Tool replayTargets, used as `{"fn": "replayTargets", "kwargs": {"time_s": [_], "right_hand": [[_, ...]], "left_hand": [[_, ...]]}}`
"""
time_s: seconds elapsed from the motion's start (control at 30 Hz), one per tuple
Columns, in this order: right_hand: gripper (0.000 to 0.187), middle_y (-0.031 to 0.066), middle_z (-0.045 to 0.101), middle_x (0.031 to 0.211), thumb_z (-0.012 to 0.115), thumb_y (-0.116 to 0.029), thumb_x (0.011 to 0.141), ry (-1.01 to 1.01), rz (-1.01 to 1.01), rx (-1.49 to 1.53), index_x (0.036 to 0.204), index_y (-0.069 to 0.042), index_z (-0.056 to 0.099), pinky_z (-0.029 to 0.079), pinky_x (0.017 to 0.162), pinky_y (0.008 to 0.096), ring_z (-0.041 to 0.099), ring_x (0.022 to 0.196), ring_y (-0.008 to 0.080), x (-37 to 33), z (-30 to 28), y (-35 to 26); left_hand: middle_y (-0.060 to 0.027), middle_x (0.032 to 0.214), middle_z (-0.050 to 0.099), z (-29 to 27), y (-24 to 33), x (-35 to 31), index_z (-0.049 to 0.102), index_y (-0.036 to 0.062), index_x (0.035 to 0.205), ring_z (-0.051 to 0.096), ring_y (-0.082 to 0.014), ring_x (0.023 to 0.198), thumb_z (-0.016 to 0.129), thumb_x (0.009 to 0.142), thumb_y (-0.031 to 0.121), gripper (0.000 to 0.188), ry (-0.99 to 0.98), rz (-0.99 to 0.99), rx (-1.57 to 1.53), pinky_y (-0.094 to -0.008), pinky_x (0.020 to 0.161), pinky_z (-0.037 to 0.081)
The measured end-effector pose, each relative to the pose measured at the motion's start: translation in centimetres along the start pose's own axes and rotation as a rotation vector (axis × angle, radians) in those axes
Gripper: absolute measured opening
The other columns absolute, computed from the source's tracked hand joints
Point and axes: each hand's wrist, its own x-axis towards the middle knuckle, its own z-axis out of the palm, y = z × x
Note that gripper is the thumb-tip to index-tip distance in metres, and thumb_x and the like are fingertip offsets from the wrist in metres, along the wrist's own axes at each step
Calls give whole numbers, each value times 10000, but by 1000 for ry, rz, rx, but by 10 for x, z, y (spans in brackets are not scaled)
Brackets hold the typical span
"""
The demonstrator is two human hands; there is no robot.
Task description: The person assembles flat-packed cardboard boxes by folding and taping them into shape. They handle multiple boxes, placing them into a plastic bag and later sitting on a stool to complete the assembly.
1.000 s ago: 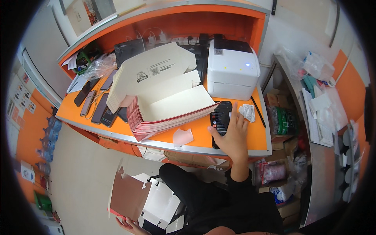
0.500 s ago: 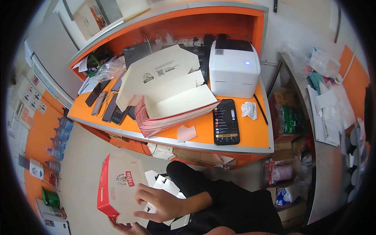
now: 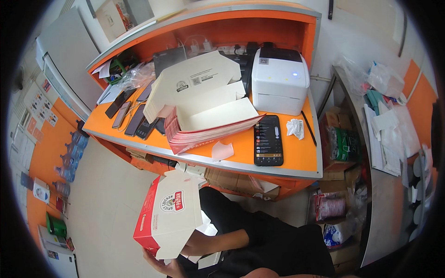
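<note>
We had one red-and-white carton point(image 3: 169, 220) nearly formed, held over our lap: left hand point(image 3: 163, 265) gripped its bottom edge, right hand hidden behind it (grip unclear). The stack of flat blanks point(image 3: 208, 129) on the orange counter point(image 3: 296, 157) remained unfolded.

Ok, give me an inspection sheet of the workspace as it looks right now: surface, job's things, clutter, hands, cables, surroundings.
Surface: orange counter with a grey front edge, crowded on its left side.
Job's things: red-and-white carton held over the lap; stack of flat cartons on the counter with an opened one on top.
Clutter: row of dark phones, one phone lying screen up, crumpled tissue, pen beside it, white label printer.
Hands: left hand grips the carton's lower edge; right hand hidden behind the carton, only its forearm shows.
Cables: chargers and leads at the back wall behind the printer.
Surroundings: side shelf with bags and papers, water bottles along the left wall, boxes under the counter.
</note>
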Motion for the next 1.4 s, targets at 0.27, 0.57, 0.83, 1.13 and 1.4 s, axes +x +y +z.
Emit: {"fn": "replayTargets", "kwargs": {"time_s": [0.27, 0.57, 0.83, 1.13, 1.4], "right_hand": [[300, 135, 628, 957, 659, -188, 822, 43, -42, 12, 1052, -7, 593, 486, 710, 343, 616, 825, 251, 11, 10, 9], [297, 131, 630, 942, 665, -191, 823, 11, 20, 42, 1045, -6, 598, 486, 708, 344, 617, 814, 244, 22, 21, 9], [294, 127, 632, 929, 670, -193, 825, -16, 76, 22, 1040, -4, 602, 486, 706, 345, 617, 804, 238, 30, 22, 2], [286, 99, 636, 904, 677, -209, 844, 178, -242, -580, 1024, 3, 610, 484, 713, 346, 615, 775, 211, 69, -73, -102], [254, 186, 656, 790, 545, -135, 878, 570, 105, -1380, 1107, -25, 567, 516, 672, 417, 653, 753, 349, 180, -152, -120]], "left_hand": [[-144, 1305, 440, -3, -3, -2, 348, 75, 1379, 471, -273, 1167, 753, 740, 62, 756, -20, 13, 128, -399, 956, 431], [-134, 1246, 445, 14, 0, -5, 342, 80, 1390, 490, -261, 1157, 696, 802, 162, 692, 66, -138, 194, -396, 832, 514], [-126, 1201, 435, 38, 11, -2, 356, 36, 1393, 541, -245, 1083, 706, 717, -43, 766, 242, -119, -76, -309, 743, 555], [-170, 1448, 227, 47, 14, 13, 98, 55, 1472, 300, -338, 1317, 679, 776, 149, 912, 1, 85, -214, -492, 1059, 293], [-281, 1417, 190, 57, -199, -56, 111, -31, 1437, 281, -420, 1296, 713, 727, 201, 959, -170, -461, 368, -470, 1079, 251]]}}
